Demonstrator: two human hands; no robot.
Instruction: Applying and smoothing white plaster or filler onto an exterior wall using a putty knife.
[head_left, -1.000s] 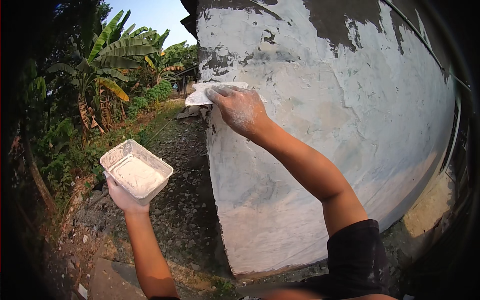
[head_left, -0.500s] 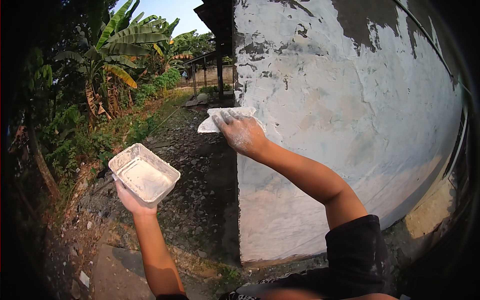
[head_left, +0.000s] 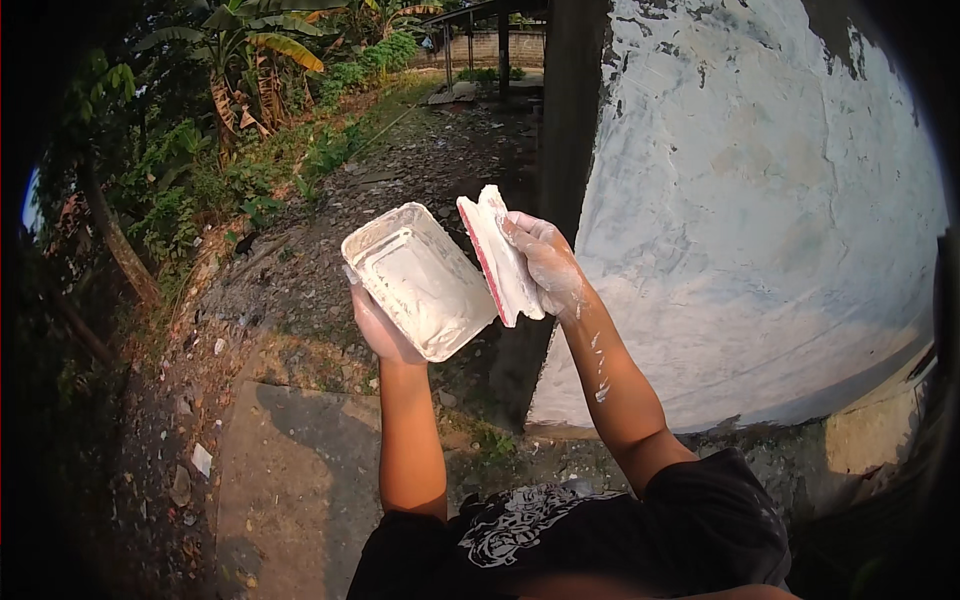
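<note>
My left hand (head_left: 382, 325) grips a rectangular plastic tub (head_left: 405, 330) from beneath and its left side; wet white putty (head_left: 435, 285) coats the bottom and walls. Just right of the tub, my right hand (head_left: 548, 262) is closed round a putty spreader (head_left: 497, 255), a flat blade thickly smeared with white and showing a red edge on the tub side. The blade stands tilted close to the tub's right rim; whether they touch I cannot tell. White smears cover my right fingers and streak the forearm.
To the right rises a wall (head_left: 730, 230) patchily coated in white, with its dark corner (head_left: 570, 130) nearest the spreader. Rubble ground (head_left: 330, 225) stretches away on the left beside banana plants (head_left: 225, 60). A concrete slab (head_left: 290, 470) lies low in front.
My right hand has come off the wall with the spreader, swinging down and turning the blade upright beside the tub. The tub has shifted right and up in view, and the view has tipped down.
</note>
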